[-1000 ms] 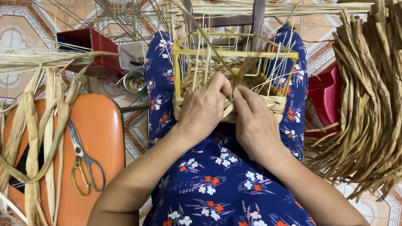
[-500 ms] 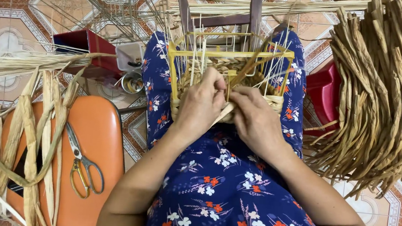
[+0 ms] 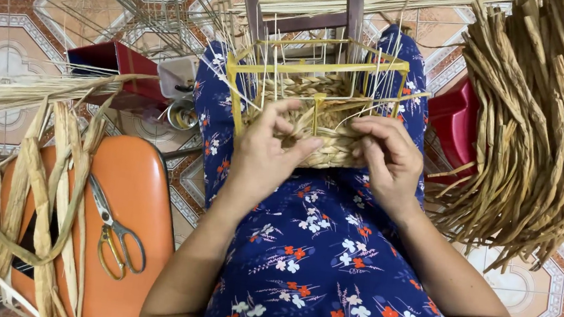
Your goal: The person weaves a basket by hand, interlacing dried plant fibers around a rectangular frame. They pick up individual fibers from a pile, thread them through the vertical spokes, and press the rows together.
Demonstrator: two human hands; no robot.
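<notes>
1. Head view — a person seated in a blue floral dress works on a half-woven basket resting on the lap, its yellow wire frame rising above the plaited lower band.

2. The left hand presses on the near wall of the basket, thumb stretched toward the centre and fingers curled over a strand; the right hand meets it from the other side, fingers bent and pinching the weave.

3. The step in hand looks like tightening a woven row at the near edge of the frame — the following pass would seem to call for threading the strand behind the next upright while one hand steadies the frame.

4. At the orange stool on the left, yellow-handled scissors lie near its middle and flat dried strips drape over its left edge.

5. A large bundle of dried fibre fills the right side, above the tiled floor.
</notes>
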